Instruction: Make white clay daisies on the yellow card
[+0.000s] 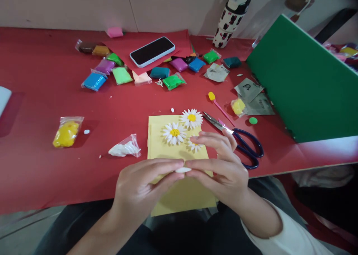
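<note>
A small white clay piece [183, 170], slim and pointed, is pinched between both hands over the yellow paper [179, 199]. My left hand [142, 184] holds its left end between thumb and fingertips. On the other end are the thumb and index finger of my right hand [223, 173], whose other fingers are raised and spread. Just beyond, on the paper, lie a white daisy with a yellow centre [174, 133], another daisy [191, 118] at the top right corner, and a third daisy [195, 146], partly hidden by my right fingers.
Scissors [246, 143] lie right of the paper, near a pink tool [223, 110]. Bags of white clay [125, 147] and yellow clay [67, 133] are at left. Behind stand a phone [152, 51], colourful clay packets [122, 75] and a patterned bottle [228, 23]. A green board [304, 83] leans at right.
</note>
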Demonstrator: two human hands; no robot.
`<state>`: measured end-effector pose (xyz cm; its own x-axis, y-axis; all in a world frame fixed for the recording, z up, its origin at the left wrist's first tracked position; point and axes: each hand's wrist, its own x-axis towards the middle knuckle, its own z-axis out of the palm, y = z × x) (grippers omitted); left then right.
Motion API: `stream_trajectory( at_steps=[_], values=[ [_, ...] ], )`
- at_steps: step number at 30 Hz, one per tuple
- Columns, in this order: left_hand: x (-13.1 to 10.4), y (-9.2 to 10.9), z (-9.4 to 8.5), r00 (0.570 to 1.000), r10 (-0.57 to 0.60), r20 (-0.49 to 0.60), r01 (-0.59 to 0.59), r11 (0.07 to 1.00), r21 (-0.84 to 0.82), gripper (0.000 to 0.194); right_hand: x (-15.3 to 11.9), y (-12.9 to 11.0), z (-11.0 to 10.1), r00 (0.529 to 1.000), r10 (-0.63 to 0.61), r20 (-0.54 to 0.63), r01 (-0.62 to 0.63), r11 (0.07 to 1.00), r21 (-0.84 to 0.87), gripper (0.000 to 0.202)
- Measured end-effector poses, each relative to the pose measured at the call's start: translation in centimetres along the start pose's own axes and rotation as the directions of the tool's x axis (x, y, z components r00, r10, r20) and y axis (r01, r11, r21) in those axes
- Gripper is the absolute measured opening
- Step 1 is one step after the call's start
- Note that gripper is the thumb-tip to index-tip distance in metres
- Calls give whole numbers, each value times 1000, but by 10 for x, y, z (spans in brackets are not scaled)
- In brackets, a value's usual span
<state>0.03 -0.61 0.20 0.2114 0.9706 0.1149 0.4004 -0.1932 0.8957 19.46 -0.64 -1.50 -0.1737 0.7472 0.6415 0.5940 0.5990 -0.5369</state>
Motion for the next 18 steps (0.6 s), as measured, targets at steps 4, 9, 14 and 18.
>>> stream_trajectory(
  at_steps=[4,9,14,18],
  values=[
    [0,-2,1,998,55,13,-56,996,67,21,0,0,-1,1000,5,-2,-5,1000,0,6],
    [-2,-3,0,989,140,53,-147,979,139,15,0,-2,-2,1000,3,13,-3,1000,3,5],
    [-2,-3,1,986,162,30,-165,976,143,24,1,-3,-3,1000,7,15,-8,999,48,7],
    [-1,-3,2,976,219,-7,-219,975,33,19,-1,-1,-1,1000,1,25,-2,998,61,8]
  ],
)
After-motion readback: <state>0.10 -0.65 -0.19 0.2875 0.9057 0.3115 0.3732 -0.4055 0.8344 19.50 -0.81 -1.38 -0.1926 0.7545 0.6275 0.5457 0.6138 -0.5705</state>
